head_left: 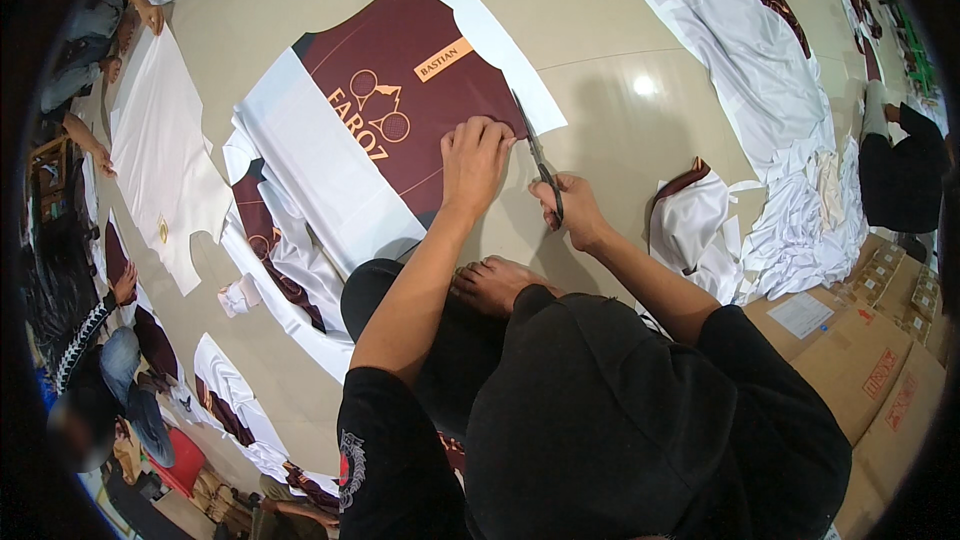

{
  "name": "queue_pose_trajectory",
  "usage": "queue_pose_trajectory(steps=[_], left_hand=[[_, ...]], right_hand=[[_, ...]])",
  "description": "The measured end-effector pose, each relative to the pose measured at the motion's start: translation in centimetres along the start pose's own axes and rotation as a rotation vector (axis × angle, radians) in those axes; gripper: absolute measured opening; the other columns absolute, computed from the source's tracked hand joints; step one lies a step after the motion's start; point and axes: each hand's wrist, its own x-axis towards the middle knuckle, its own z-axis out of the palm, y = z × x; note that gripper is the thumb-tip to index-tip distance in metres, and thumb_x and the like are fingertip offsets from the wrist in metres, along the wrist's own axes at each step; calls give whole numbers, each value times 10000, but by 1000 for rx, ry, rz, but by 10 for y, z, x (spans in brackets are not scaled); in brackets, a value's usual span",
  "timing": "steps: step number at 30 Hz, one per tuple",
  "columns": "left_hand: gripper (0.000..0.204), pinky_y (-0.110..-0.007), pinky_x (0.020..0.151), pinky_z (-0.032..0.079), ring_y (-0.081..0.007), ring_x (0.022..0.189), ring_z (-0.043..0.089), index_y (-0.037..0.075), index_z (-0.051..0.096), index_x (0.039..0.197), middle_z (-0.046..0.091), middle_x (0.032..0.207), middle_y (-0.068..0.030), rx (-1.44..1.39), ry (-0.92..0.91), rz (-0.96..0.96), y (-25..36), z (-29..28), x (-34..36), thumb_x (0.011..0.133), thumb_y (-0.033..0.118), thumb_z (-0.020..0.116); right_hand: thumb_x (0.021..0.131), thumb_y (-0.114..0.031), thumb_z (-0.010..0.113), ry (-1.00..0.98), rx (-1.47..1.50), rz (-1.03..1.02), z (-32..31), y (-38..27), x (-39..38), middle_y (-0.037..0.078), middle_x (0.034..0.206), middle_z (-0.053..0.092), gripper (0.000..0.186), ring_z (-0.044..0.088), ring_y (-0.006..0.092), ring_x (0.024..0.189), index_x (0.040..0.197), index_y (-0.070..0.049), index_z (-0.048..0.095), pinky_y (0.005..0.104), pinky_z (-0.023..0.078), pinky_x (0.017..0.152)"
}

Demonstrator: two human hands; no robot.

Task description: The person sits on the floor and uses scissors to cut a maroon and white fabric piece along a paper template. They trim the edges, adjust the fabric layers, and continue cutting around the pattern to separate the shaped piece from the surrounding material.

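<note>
on the floor (565, 0), the left hand (474, 165), unclenched, is pressing maroon cloth (405, 105), likely light, slippery, best held beside scissors (541, 166) the right hand (573, 208) is gripping.

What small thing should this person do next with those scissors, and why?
Perhaps a short snip onward along the edge of the maroon panel: the right hand holds the scissors where maroon meets the white margin, which runs on past the tips, while the left hand rests on the panel.

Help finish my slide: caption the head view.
Right hand holds scissors at edge of maroon fabric; left hand rests on it.
</note>
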Motion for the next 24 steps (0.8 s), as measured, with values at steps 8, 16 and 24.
queue_pose_trajectory(steps=[8, 16, 24], left_hand=[[128, -441, 952, 400, -235, 1033, 580, 152, 684, 1061, 589, 1049, -17, 16, -8, -10, 2, -1, 1, 946, 195, 719], [121, -444, 949, 408, -242, 1026, 584, 151, 685, 1051, 593, 1052, -21, 1, 7, -6, 1, 0, 1, 942, 190, 720], [126, -444, 949, 414, -256, 1017, 583, 136, 679, 1049, 592, 1049, -39, -33, 23, 5, 1, -2, 0, 940, 183, 722]], right_hand=[[851, -236, 803, 21, -31, 8, -3, 2, 1, 18, 624, 547, 295, 514, 126, 489, 819, -37, 587, 299, 379, 448], [856, -238, 798, 24, -61, 9, -4, 0, -1, 21, 625, 550, 293, 510, 123, 484, 822, -39, 585, 295, 380, 445], [864, -286, 782, -34, -28, -56, 0, -11, 9, 20, 595, 548, 318, 506, 114, 469, 814, -54, 570, 279, 368, 439]])
